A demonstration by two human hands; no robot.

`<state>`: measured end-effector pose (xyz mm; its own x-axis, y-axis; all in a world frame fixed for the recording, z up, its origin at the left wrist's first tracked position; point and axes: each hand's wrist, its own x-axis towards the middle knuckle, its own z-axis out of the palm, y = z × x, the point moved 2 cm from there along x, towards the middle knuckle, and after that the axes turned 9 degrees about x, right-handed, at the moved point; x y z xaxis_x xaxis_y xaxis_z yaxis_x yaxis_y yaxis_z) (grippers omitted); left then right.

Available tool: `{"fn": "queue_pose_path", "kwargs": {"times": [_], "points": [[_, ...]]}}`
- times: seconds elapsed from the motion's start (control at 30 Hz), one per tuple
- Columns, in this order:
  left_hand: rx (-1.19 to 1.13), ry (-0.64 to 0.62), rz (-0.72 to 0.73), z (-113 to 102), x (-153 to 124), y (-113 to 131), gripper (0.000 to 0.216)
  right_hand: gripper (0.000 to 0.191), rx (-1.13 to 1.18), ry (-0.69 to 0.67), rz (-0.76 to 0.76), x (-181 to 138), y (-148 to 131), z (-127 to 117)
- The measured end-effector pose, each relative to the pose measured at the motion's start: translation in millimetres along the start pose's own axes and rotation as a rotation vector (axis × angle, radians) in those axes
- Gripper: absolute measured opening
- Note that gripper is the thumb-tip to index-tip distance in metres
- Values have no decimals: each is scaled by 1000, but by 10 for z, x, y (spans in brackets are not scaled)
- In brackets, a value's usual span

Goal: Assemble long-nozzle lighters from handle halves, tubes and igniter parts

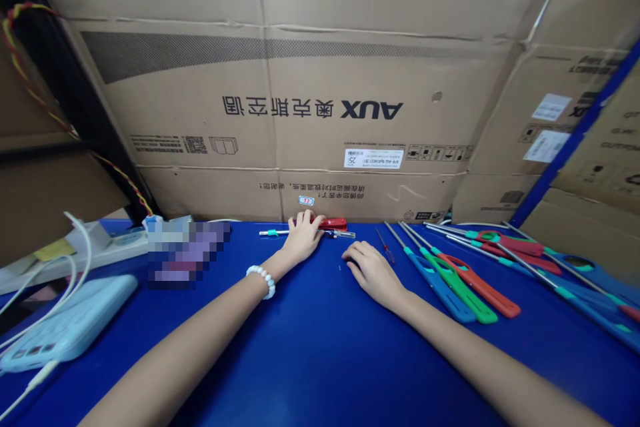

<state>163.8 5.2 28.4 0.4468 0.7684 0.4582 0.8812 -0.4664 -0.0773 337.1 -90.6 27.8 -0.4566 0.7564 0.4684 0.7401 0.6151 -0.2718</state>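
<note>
My left hand (303, 236), with a white bead bracelet (263, 278) on the wrist, reaches to the far edge of the blue table (310, 347). Its fingers curl over a red long-nosed lighter (334, 223) lying there, whose metal tube (274, 233) sticks out to the left. My right hand (367, 269) rests palm down on the table a little to the right, fingers bent, nothing visible in it. A small red screwdriver (385, 246) lies just beyond its fingertips.
Several long lighters in blue (440, 283), green (463, 290) and red (487, 290) lie fanned out at right. A light blue power bank (70, 330) with white cables and a white power strip (75, 250) sit at left. Large cardboard boxes (310, 113) wall the back.
</note>
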Motion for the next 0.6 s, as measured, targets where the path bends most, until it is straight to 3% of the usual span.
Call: {"fn": "queue_pose_path", "kwargs": {"times": [0.27,0.47,0.6], "points": [[36,19,24,19,-27,-90,28,15,39,-56,-120,14,-61,25],[10,37,115,-70,-40,34,21,14,45,-93,-88,13,-54,44],[-17,43,154,-128,-71,120,21,12,35,-114,-28,60,-38,-81]]}}
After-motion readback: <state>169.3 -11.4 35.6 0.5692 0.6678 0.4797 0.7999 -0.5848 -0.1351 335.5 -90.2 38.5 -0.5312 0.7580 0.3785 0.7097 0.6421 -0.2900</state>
